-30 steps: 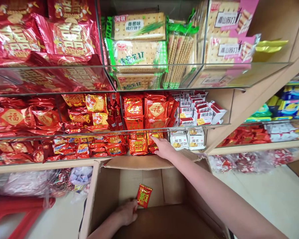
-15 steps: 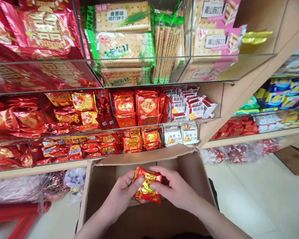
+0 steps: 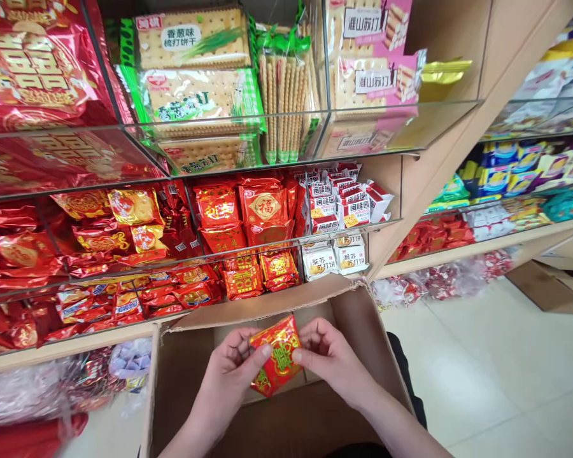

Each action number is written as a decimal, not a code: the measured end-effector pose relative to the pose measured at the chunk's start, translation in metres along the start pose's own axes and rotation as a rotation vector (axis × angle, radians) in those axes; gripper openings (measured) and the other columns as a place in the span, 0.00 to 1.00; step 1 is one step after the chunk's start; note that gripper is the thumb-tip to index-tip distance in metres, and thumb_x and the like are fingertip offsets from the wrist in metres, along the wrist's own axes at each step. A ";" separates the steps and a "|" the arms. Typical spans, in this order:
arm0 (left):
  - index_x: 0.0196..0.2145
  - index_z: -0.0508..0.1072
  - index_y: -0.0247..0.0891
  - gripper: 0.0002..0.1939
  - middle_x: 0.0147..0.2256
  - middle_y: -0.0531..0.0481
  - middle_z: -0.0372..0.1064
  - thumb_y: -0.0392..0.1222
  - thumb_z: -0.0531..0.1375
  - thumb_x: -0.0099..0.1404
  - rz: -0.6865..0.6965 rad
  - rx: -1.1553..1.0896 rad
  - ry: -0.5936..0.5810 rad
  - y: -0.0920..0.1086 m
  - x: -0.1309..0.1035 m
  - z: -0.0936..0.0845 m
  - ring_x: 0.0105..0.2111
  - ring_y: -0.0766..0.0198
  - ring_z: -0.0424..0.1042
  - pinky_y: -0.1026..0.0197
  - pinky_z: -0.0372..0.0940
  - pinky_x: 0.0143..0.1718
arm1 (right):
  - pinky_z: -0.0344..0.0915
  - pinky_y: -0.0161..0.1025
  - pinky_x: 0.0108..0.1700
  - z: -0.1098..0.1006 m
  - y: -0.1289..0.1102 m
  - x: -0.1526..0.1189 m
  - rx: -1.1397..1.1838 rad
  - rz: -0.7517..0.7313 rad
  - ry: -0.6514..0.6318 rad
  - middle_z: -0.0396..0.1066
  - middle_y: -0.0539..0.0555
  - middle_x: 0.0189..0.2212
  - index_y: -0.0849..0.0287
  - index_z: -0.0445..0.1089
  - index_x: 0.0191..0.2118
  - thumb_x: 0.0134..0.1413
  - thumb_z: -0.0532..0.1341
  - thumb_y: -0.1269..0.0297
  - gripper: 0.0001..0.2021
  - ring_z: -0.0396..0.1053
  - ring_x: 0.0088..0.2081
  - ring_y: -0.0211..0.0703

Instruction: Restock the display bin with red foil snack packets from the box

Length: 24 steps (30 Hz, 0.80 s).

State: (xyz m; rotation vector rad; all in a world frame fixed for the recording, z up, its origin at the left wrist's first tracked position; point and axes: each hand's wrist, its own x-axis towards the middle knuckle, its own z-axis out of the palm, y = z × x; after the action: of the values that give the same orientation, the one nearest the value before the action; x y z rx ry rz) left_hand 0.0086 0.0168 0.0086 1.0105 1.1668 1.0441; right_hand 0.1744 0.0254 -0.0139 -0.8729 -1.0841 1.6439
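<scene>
A small red and gold packet (image 3: 277,356) is held tilted between my two hands, above an open cardboard box (image 3: 191,394). My left hand (image 3: 232,369) pinches its left side, with the thumb on the front. At its right edge, my right hand (image 3: 332,359) grips with thumb and fingertips. Behind the box, red and gold packets (image 3: 242,280) stand on the lowest shelf, beside white packets (image 3: 319,261).
Clear-fronted shelves (image 3: 286,242) span the view, holding large red bags (image 3: 42,70), green cracker packs (image 3: 195,95) and pink packs (image 3: 372,76). Plastic bags (image 3: 23,388) lie under the shelf at left. Another carton (image 3: 549,286) rests on the floor (image 3: 477,375) at right.
The packet has turned and tilted between my hands, its right side now raised. My right fingers have shifted to its edge. The view has moved slightly, so the shelves appear further left.
</scene>
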 end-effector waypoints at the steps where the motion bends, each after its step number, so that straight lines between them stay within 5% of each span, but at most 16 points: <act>1: 0.34 0.64 0.42 0.12 0.27 0.56 0.68 0.38 0.60 0.51 0.033 -0.012 -0.008 0.001 0.002 0.002 0.26 0.71 0.66 0.71 0.63 0.27 | 0.60 0.34 0.32 0.000 0.001 -0.001 0.053 0.015 -0.016 0.66 0.48 0.27 0.58 0.62 0.33 0.40 0.62 0.64 0.11 0.63 0.29 0.35; 3: 0.38 0.63 0.43 0.15 0.32 0.54 0.69 0.37 0.61 0.51 0.059 -0.003 -0.089 0.003 0.005 0.007 0.32 0.67 0.67 0.66 0.64 0.34 | 0.61 0.34 0.32 -0.001 0.003 -0.004 0.137 0.026 -0.001 0.66 0.49 0.29 0.56 0.61 0.39 0.42 0.62 0.64 0.15 0.63 0.30 0.35; 10: 0.45 0.64 0.39 0.17 0.41 0.49 0.68 0.41 0.54 0.56 0.118 0.333 -0.357 0.021 0.013 0.033 0.40 0.62 0.66 0.60 0.61 0.44 | 0.59 0.35 0.38 -0.016 -0.005 -0.008 0.181 -0.068 0.075 0.67 0.51 0.31 0.59 0.64 0.35 0.43 0.61 0.68 0.09 0.63 0.34 0.36; 13: 0.46 0.62 0.40 0.17 0.43 0.50 0.66 0.44 0.51 0.58 0.250 0.502 -0.285 0.031 0.031 0.037 0.42 0.64 0.65 0.62 0.61 0.44 | 0.58 0.35 0.39 -0.025 -0.008 -0.007 0.275 -0.141 0.181 0.67 0.51 0.35 0.57 0.64 0.38 0.45 0.60 0.69 0.11 0.62 0.38 0.37; 18: 0.46 0.62 0.37 0.18 0.42 0.46 0.65 0.46 0.47 0.60 0.323 1.329 0.005 0.039 0.100 0.017 0.39 0.66 0.67 0.64 0.61 0.42 | 0.60 0.31 0.32 -0.038 0.000 -0.008 0.432 -0.078 0.378 0.66 0.50 0.36 0.57 0.64 0.37 0.45 0.60 0.68 0.10 0.62 0.33 0.34; 24: 0.50 0.57 0.42 0.21 0.41 0.43 0.67 0.43 0.50 0.58 0.316 1.642 0.018 0.033 0.165 0.002 0.40 0.56 0.66 0.57 0.60 0.40 | 0.60 0.30 0.31 -0.043 0.013 -0.018 0.484 0.046 0.393 0.66 0.50 0.34 0.58 0.64 0.36 0.44 0.61 0.68 0.10 0.62 0.32 0.33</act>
State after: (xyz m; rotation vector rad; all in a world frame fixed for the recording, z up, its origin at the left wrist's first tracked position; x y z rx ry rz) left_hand 0.0220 0.1848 0.0063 2.4674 1.8921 0.0690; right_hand 0.2138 0.0175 -0.0401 -0.8481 -0.3745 1.5878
